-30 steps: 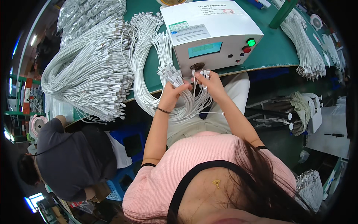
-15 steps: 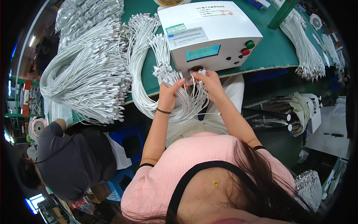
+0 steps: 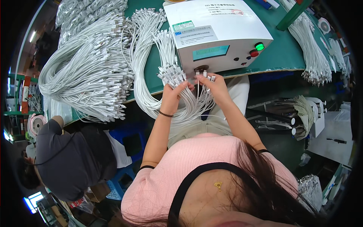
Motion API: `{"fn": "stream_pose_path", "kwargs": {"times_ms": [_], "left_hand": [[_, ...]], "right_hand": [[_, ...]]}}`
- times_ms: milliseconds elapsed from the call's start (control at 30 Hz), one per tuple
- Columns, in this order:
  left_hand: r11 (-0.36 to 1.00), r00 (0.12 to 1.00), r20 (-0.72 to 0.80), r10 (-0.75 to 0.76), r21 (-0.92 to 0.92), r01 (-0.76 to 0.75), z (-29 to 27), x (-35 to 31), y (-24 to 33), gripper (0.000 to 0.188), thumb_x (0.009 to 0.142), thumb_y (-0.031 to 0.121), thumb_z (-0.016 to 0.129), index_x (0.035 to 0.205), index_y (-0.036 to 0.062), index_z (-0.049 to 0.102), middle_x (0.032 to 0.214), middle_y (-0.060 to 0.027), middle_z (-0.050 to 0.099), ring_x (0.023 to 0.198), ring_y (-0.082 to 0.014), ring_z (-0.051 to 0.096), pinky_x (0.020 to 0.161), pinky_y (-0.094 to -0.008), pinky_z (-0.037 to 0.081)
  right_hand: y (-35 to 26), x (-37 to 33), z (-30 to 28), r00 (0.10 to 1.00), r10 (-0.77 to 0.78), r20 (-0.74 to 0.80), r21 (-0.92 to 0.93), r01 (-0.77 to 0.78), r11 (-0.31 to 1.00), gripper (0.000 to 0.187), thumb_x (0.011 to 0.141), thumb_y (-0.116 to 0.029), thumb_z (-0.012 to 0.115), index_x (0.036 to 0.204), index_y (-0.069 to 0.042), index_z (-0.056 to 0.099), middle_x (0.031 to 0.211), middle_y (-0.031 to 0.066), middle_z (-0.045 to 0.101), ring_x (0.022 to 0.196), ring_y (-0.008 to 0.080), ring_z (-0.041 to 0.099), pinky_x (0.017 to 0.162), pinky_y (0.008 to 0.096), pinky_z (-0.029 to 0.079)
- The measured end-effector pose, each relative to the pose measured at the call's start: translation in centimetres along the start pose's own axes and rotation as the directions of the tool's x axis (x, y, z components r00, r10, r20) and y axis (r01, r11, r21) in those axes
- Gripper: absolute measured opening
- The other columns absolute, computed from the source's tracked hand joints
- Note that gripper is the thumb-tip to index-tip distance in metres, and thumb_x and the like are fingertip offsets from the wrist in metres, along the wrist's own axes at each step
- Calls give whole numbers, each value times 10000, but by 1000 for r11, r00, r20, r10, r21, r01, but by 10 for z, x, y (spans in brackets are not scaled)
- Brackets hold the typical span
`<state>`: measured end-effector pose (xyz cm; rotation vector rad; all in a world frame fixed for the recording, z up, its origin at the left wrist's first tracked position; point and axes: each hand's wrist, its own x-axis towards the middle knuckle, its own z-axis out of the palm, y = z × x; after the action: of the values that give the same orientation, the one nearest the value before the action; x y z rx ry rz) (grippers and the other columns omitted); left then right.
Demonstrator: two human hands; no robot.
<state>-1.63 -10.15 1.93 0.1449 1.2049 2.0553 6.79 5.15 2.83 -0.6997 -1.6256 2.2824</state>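
A bundle of white cables (image 3: 155, 108) with white plugs loops over the table edge and hangs by my lap. My left hand (image 3: 174, 94) is closed around part of this bundle, just below a cluster of plugs (image 3: 172, 74). My right hand (image 3: 216, 87) pinches several cable ends, their plugs (image 3: 212, 78) sticking out past the fingers. It is right below the dark round port (image 3: 201, 69) on the front of a white tester box (image 3: 219, 28). One plug is at the port; whether it sits inside cannot be made out. The box has a lit screen (image 3: 210, 53).
A big pile of white cables (image 3: 87, 72) lies left on the green table (image 3: 283, 56), with bagged cables (image 3: 89, 15) behind. More cables (image 3: 312, 60) hang over the right edge by a green post (image 3: 293, 15). A person in dark clothes (image 3: 73, 162) sits at left.
The green button on the box has lit up. My right hand has shifted slightly at the port, and the plugs in it are spread differently. My left hand keeps its hold.
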Motion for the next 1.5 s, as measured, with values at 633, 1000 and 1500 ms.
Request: {"fn": "stream_pose_path", "kwargs": {"times_ms": [633, 1000, 1500], "left_hand": [[989, 999, 44, -3, 151, -3, 4, 2, 0, 179, 812, 15, 678, 972, -25, 608, 900, -86, 666, 785, -174, 662, 702, -303, 541], [998, 999, -20, 35, 58, -33, 3, -1, -2, 210, 813, 8, 676, 1004, -22, 592, 900, -85, 660, 786, -180, 656, 703, -300, 528], [994, 997, -13, 82, 78, -80, 2, 4, -4, 240, 802, 26, 694, 1010, -23, 584, 899, -84, 652, 775, -186, 652, 702, -299, 520]], "right_hand": [[-13, 4, -2, 964, 120, 239, -54, -110, 992, 229, 819, -173, 715, 933, 21, 672, 809, 58, 677, 711, 79, 593, 656, 220, 451], [-1, 3, 0, 1000, 31, 3, 30, -31, 999, 254, 792, -177, 740, 938, 22, 678, 792, 49, 681, 690, 70, 586, 622, 203, 427], [-7, 9, 0, 995, 93, 29, 6, -93, 996, 242, 780, -182, 749, 899, 18, 686, 775, 53, 674, 693, 73, 570, 642, 213, 427]]}}
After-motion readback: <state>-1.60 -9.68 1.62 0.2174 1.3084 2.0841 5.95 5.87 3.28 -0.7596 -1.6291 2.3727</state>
